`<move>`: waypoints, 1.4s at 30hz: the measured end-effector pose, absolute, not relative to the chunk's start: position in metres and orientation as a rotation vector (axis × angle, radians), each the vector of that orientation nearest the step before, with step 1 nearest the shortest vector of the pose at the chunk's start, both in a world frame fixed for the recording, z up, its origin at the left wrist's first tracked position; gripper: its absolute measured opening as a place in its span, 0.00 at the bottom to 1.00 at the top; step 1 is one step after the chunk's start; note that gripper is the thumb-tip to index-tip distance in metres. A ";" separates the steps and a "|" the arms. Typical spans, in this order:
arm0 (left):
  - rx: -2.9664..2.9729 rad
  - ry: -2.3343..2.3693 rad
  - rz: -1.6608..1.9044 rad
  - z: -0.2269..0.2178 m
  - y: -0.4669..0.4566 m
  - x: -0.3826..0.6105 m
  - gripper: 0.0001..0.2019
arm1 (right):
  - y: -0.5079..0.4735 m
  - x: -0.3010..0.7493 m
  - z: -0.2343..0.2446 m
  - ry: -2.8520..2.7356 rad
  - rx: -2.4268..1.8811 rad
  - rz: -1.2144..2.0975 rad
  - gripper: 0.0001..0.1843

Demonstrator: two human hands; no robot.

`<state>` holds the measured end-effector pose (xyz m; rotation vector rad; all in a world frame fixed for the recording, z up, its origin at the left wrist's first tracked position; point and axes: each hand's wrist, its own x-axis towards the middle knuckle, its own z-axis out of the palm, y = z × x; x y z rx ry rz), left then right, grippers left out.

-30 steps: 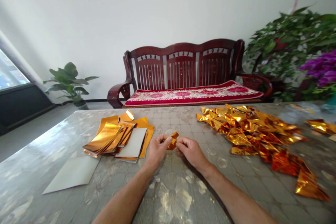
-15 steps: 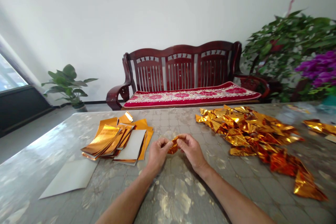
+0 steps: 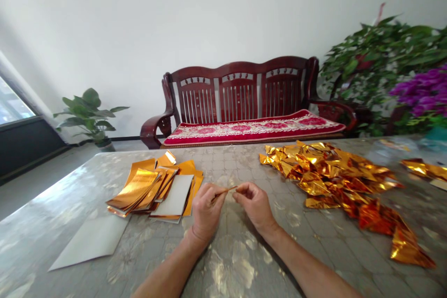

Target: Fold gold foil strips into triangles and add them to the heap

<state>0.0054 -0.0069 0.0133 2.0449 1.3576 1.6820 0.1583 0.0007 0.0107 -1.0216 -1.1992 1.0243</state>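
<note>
Between both hands is a small folded piece of gold foil paper (image 3: 231,188), seen nearly edge-on as a thin strip. My left hand (image 3: 208,205) pinches its left end between thumb and fingers. Its right end is in the pinch of my right hand (image 3: 254,202). Fingers hide most of the piece. A stack of flat gold foil sheets (image 3: 139,188) lies left of my left hand, with a pale sheet back (image 3: 174,195) facing up on its near side. To the right of my right hand is a heap of folded gold foil pieces (image 3: 328,167).
A patterned table (image 3: 153,260) spans the front. At its left lies a single pale sheet (image 3: 91,242). Clear plastic (image 3: 391,149) and more foil (image 3: 422,167) sit at the far right. Behind stand a wooden bench (image 3: 240,93), a potted plant (image 3: 92,116) and purple flowers (image 3: 422,91).
The foil piece has turned from showing its folded face to nearly edge-on. My left hand has rolled over, its fingers curled more tightly; both hands still pinch the piece.
</note>
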 end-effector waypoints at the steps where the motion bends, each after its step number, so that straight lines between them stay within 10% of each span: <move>1: 2.088 1.352 1.716 0.013 -0.007 0.004 0.07 | -0.002 0.156 0.010 -1.227 -1.007 1.057 0.12; 20: 2.715 1.366 1.572 0.020 -0.021 0.003 0.05 | -0.011 0.156 0.011 -1.367 -1.072 0.858 0.12; 32: 1.962 1.248 1.386 0.019 -0.006 0.013 0.05 | -0.007 0.174 0.026 -2.125 -1.193 0.418 0.07; 42: 1.346 1.323 1.636 0.012 0.006 0.007 0.10 | 0.001 0.174 0.011 -1.802 -1.170 0.780 0.06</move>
